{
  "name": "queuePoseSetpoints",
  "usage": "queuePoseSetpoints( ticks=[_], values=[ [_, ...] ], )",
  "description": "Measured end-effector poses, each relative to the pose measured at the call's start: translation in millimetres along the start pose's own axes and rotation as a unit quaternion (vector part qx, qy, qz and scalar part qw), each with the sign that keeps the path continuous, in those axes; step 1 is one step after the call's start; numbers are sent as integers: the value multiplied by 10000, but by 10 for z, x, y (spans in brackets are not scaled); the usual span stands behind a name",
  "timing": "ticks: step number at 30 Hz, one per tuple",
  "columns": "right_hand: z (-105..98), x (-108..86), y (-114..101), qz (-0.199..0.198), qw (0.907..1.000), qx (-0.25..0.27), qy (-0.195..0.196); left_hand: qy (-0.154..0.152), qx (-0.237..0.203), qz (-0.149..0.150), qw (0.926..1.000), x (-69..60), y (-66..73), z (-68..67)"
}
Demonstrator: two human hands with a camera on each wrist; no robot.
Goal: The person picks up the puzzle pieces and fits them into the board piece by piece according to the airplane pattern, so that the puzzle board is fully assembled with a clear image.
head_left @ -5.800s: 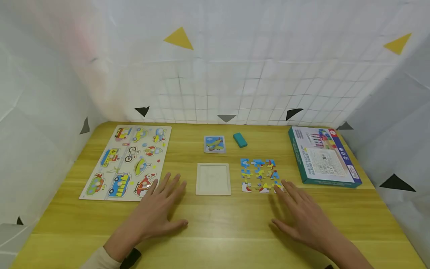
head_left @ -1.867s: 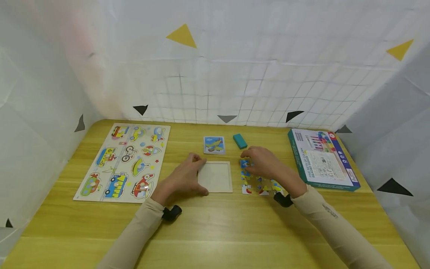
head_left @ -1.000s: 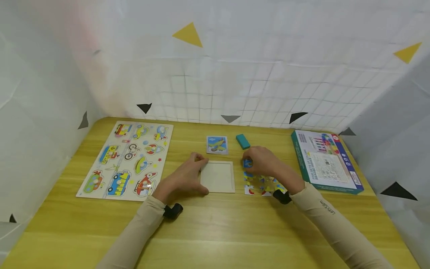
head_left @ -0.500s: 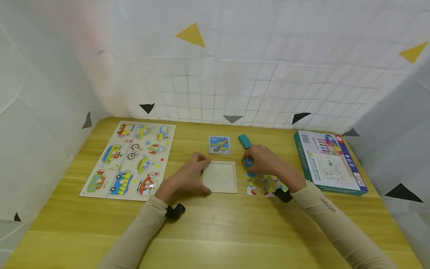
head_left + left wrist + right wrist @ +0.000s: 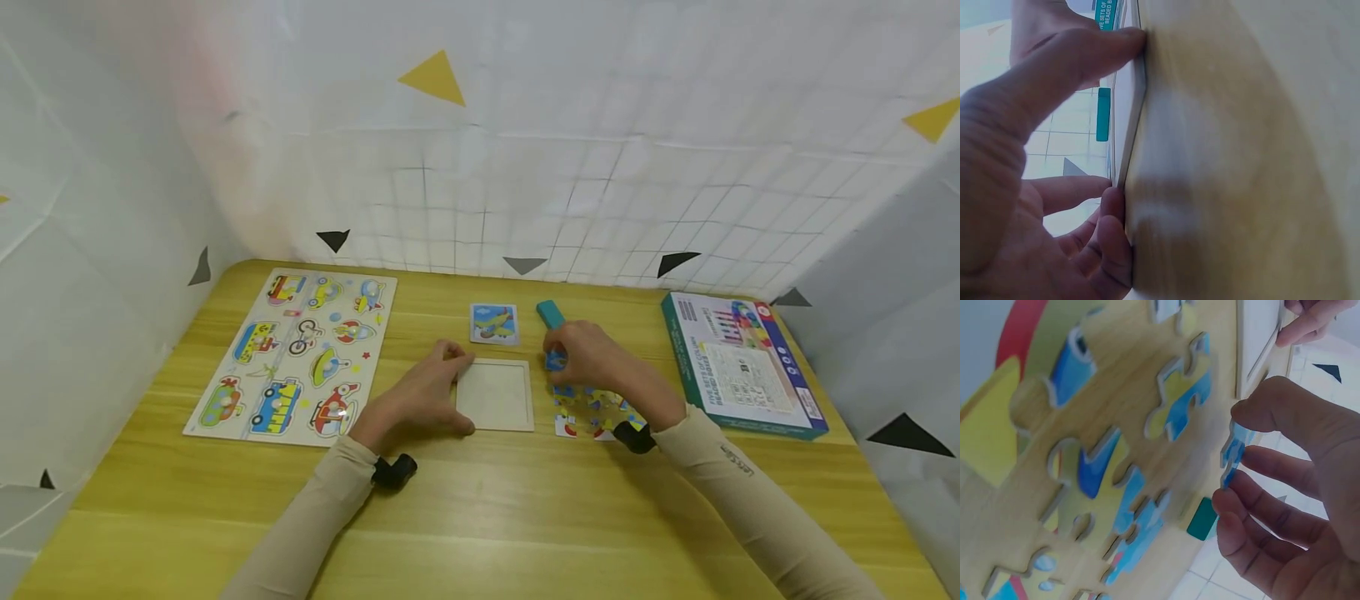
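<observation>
In the head view a square wooden puzzle tray (image 5: 495,396) lies flat on the table. My left hand (image 5: 423,393) holds its left side, thumb at the near corner and fingers at the far corner. The left wrist view shows the thumb (image 5: 1125,44) against the tray's edge (image 5: 1135,94). A blue jigsaw piece (image 5: 1233,453) is pinched between the thumb and fingers of my right hand (image 5: 592,358), tilted up off the table. Several other jigsaw pieces (image 5: 566,425) lie beneath and in front of that hand, some hidden by it.
An airplane picture card (image 5: 493,323) and a teal block (image 5: 550,314) lie behind the tray. On the left is a vehicle peg puzzle board (image 5: 300,354); on the right a boxed toy set (image 5: 742,362). White sheeting (image 5: 480,167) surrounds the table's back and sides.
Both hands have come in from resting apart on the table. The left took hold of the tray, and the right picked up the blue jigsaw piece. Lately the hands barely move; the view shifts slightly.
</observation>
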State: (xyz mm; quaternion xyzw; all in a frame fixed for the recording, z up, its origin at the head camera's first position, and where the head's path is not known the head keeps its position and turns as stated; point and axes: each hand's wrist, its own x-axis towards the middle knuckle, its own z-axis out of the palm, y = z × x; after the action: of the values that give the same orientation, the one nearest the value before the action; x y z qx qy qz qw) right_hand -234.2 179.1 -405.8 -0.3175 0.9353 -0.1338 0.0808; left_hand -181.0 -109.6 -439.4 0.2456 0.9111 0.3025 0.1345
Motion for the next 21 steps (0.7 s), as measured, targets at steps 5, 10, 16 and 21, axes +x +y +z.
queuePoseSetpoints(
  ticks=[5,10,16,21],
  values=[
    [-20,-4,-96,-194,9994,-139,246,-3,-3,-57,10000,-7,1,-6],
    [-29,-19,-193,-253,9989,-126,371,3,-56,-52,10000,-6,-5,-3],
    [-26,-20,-270,-228,9992,-26,336,7,-23,-55,10000,-7,0,-7],
    [-16,-17,-310,-124,9992,-118,358,-20,1,-59,10000,0,4,-6]
  ],
)
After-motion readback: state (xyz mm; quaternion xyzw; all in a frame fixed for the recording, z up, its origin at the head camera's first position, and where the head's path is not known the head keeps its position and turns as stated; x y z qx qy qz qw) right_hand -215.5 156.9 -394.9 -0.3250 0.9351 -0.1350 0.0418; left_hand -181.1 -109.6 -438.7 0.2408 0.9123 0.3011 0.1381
